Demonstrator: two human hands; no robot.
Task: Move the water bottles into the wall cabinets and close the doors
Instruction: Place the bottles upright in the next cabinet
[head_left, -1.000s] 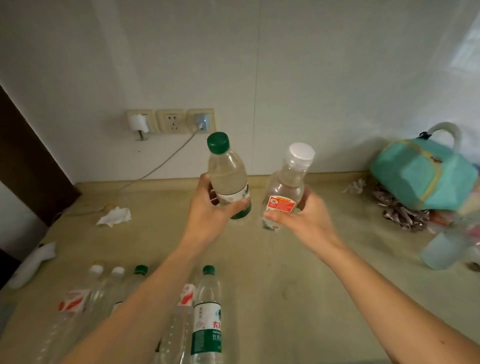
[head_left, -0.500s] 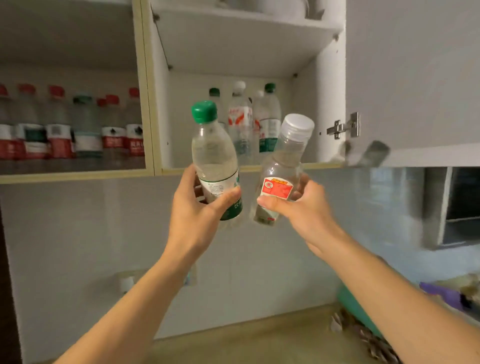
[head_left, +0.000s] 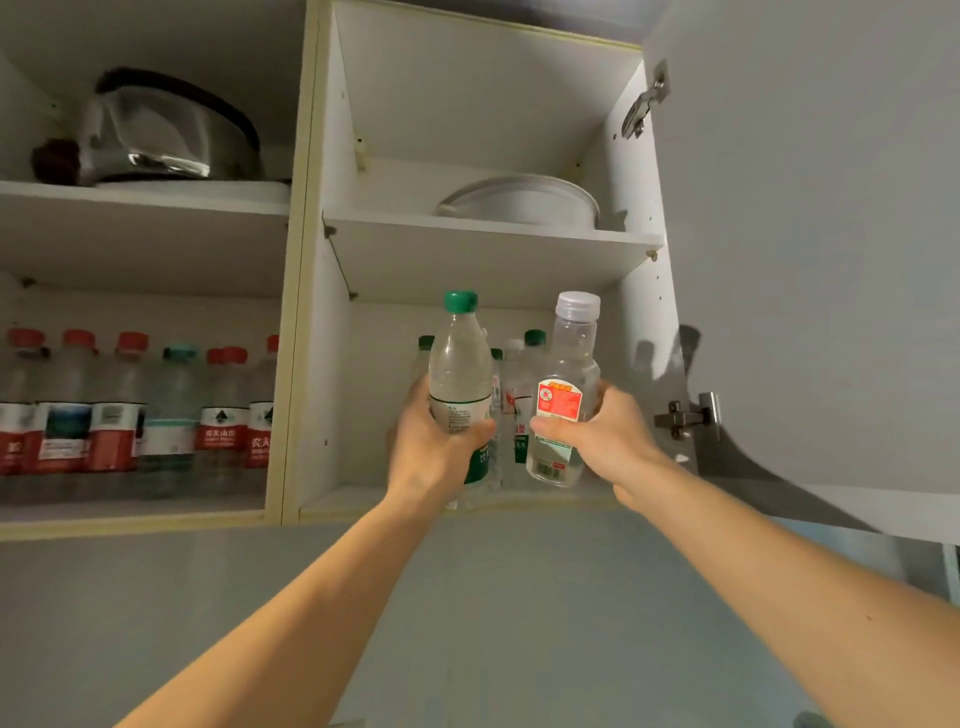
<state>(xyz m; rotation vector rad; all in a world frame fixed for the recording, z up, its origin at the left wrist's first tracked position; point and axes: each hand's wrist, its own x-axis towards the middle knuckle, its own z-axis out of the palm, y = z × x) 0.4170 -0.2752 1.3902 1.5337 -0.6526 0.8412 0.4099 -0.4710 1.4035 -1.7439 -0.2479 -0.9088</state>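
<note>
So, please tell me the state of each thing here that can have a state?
Left hand: grips green-capped bottle, upright, capped.
Right hand: grips white-capped bottle, upright, capped.
Right cabinet door: open.
Stored bottles: standing, capped.
Bowl: on upper shelf.

I'm looking up past a pale grey-blue wall (head_left: 467, 623) at white wall cabinets (head_left: 306, 260) with cream-edged frames, lit dimly and evenly from no source I can see. On the upper left shelf (head_left: 145, 200) sits a shiny metal pot (head_left: 156, 135), and on the upper right shelf (head_left: 488, 234) a white bowl or lid (head_left: 519, 200), though from below I can't tell which. To my right an open grey door (head_left: 821, 249) hangs on two metal hinges (head_left: 688, 415).
</note>
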